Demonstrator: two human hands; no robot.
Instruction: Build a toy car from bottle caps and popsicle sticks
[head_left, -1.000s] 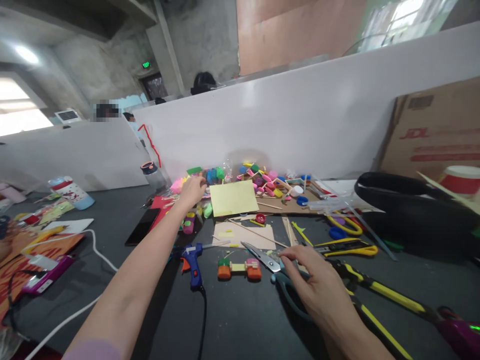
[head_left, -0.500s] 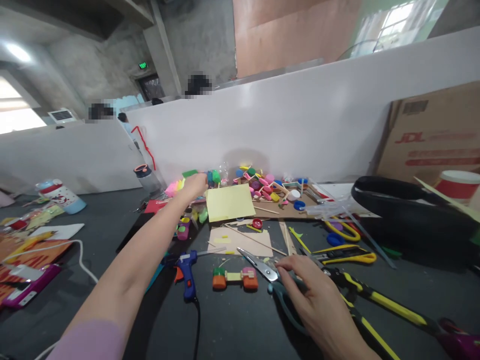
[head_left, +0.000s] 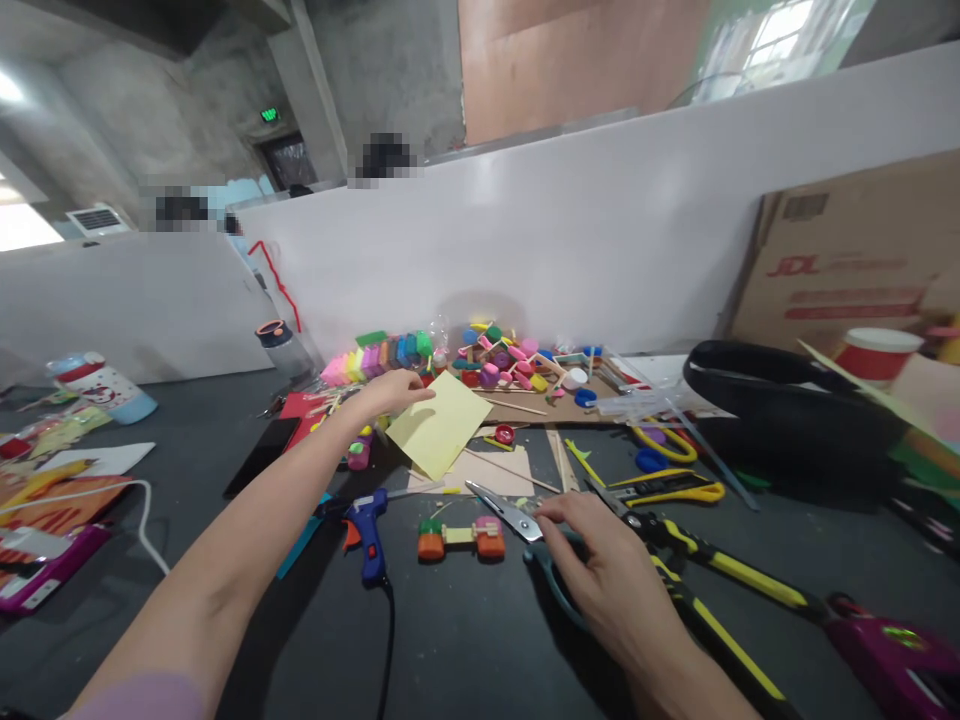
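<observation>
My left hand (head_left: 397, 393) is closed on the upper left edge of a pale yellow sheet of paper (head_left: 442, 428), which is tilted over a beige board (head_left: 517, 468). My right hand (head_left: 600, 555) is closed around the teal handles of a pair of scissors (head_left: 517, 518). Their blades point left and away from me, nearly together; the palm hides part of the handles. Left of the scissors lies a small model (head_left: 460, 538) with orange, green and pink blocks joined by a pale bar. Beside it is a blue hot glue gun (head_left: 369, 540).
Colourful clay pieces and caps (head_left: 517, 365) are heaped along the white partition (head_left: 562, 230). On the right lie a yellow utility knife (head_left: 667, 487), long black-and-yellow pliers (head_left: 735, 580) and a black bag (head_left: 795, 450). A phone (head_left: 262, 455) and bottle (head_left: 285, 350) are left.
My left hand has come slightly nearer, and the yellow paper has turned and shifted left with it. The right hand stays on the scissors. The whole view has shifted a little.
</observation>
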